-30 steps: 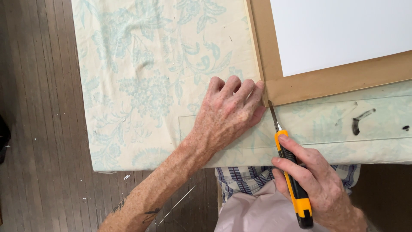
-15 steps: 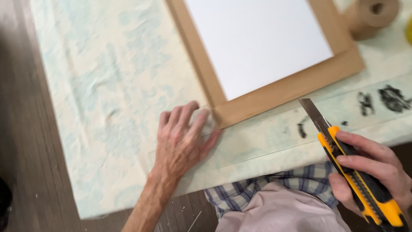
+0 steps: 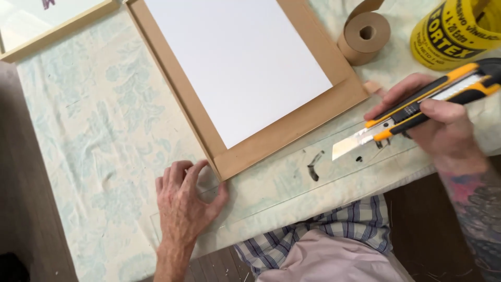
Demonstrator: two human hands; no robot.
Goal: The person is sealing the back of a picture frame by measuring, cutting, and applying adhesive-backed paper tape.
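Steel-bladed knife [image 3: 417, 112], kraft-taped frame [image 3: 245, 78], floral cloth [image 3: 104, 130]

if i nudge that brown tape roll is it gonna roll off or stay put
The tape roll lies flat on its side on the cloth, so a nudge would probably slide it rather than roll it. The cloth looks soft and may drag on it. Its loose tail curls upward and would likely flop. It looks fairly light for its size.
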